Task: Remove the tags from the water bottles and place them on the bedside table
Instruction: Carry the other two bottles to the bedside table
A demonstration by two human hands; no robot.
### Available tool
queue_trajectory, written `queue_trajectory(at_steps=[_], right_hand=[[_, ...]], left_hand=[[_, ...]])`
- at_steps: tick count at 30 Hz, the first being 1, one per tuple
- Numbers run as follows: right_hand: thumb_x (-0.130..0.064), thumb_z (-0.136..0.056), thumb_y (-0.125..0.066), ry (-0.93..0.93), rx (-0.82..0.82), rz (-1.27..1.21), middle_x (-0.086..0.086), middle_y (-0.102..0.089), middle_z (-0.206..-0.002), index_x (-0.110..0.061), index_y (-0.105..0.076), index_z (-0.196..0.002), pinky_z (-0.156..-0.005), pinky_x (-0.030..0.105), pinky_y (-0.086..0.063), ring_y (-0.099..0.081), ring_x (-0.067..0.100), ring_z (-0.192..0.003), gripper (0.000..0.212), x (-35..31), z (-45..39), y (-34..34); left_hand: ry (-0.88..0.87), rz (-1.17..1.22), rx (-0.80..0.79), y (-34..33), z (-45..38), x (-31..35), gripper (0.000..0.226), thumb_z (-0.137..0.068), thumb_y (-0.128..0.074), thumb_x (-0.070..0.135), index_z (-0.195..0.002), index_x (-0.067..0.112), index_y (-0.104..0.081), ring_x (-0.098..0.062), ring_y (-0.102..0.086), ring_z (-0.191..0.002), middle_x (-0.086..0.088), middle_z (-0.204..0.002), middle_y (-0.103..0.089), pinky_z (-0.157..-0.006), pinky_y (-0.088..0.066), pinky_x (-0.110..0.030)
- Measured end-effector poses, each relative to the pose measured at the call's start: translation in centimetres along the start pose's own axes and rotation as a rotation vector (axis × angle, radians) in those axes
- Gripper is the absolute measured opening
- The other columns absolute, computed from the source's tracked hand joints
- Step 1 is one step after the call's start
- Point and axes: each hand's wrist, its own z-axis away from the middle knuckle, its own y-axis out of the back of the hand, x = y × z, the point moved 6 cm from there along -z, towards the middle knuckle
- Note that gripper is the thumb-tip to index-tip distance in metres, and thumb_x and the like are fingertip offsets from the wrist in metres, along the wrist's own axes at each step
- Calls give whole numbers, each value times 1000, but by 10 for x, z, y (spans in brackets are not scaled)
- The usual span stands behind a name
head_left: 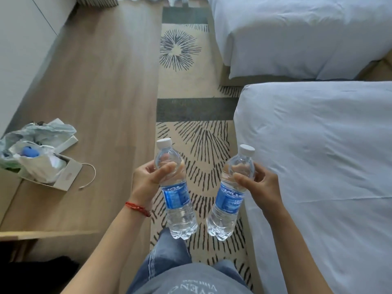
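Note:
I hold two clear plastic water bottles with white caps and blue wrap labels in front of me, above a patterned rug. My left hand (148,179) grips the left bottle (177,200) around its upper body, just above the blue label (175,196). My right hand (261,183) grips the right bottle (228,205) the same way, above its blue label (230,198). Both bottles are full and tilt slightly outward at the caps. No hanging tag shows on either neck. No bedside table is visible in this view.
A white bed (318,166) fills the right side, with a second bed (297,35) beyond it. A wooden surface (42,209) at the left carries a paper bag and plastic bags (38,158). Wood floor (106,71) and rug (191,134) run ahead.

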Motion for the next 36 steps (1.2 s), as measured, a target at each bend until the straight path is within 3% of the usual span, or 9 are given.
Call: queue_trajectory(at_steps=[5, 10, 15, 21, 29, 36], right_hand=[[-19, -64, -78, 43, 4, -14, -13, -74, -83, -34, -71, -85, -61, 11, -50, -70, 5, -75, 26, -28, -91, -33], [-40, -59, -75, 42, 56, 0, -10, -74, -82, -30, -69, -87, -61, 14, -51, -69, 7, -74, 30, -38, -169, -41], [-41, -58, -75, 38, 64, -11, -11, -74, -80, -31, -70, -85, -60, 13, -51, -69, 6, -73, 28, -39, -256, -34], [-21, -67, -75, 75, 44, -5, -11, -73, -82, -28, -68, -89, -60, 12, -50, -69, 5, -74, 24, -50, -372, -13], [-31, -64, -73, 87, 41, -41, -14, -73, -80, -29, -67, -87, -60, 10, -49, -69, 4, -75, 24, -79, -495, 18], [-33, -64, -72, 44, 117, -58, -13, -73, -82, -32, -69, -86, -61, 10, -50, -69, 5, -78, 22, -76, -593, 31]], left_hand=[[-27, -4, -40, 17, -93, 51, 52, -39, -85, 51, -80, 21, -75, -16, -70, -72, -1, -78, -74, -58, -53, -21], [-12, 0, -27, 20, -171, 76, 30, -54, -84, 28, -80, 17, -74, -15, -69, -70, -1, -75, -74, -57, -53, -23], [0, -15, -8, 4, -253, 94, 39, -49, -79, 40, -81, 19, -74, -16, -69, -74, 0, -77, -74, -60, -54, -25], [-26, -31, 24, -35, -359, 128, 38, -48, -79, 41, -79, 19, -74, -18, -69, -74, 0, -76, -73, -65, -56, -30], [-41, -33, 6, -84, -474, 174, 35, -50, -78, 40, -79, 20, -74, -19, -69, -76, 0, -77, -73, -68, -57, -32], [10, -31, -86, -124, -588, 193, 37, -47, -79, 39, -76, 18, -74, -16, -70, -70, -1, -75, -74, -59, -56, -26]])
